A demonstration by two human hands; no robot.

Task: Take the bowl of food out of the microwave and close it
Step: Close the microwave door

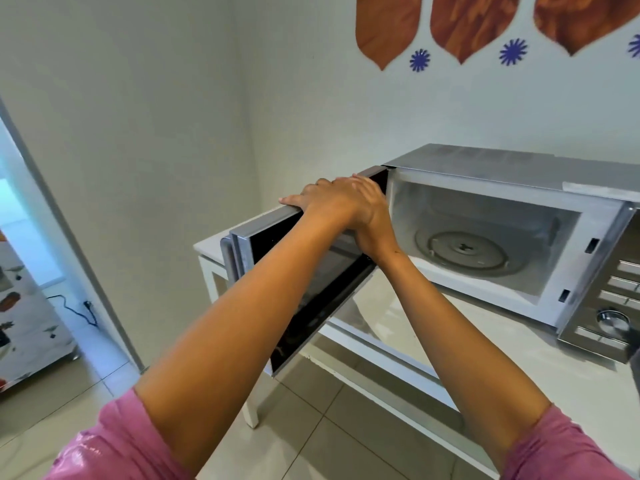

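Observation:
The silver microwave (485,164) stands on a white table with its door (304,306) swung wide open to the left. Inside, the glass turntable (464,252) is bare, and no bowl of food is in view. My left hand (318,200) lies over the top edge of the door, fingers stretched along it. My right hand (372,220) presses in beside and partly over the left hand at the same top edge, close to the hinge side. Both hands grip the door.
The white table (519,355) carries the microwave, whose control panel with buttons and a knob (611,320) is at the right. White walls meet in a corner behind. A doorway and a black cable (74,308) on the tiled floor are at the left.

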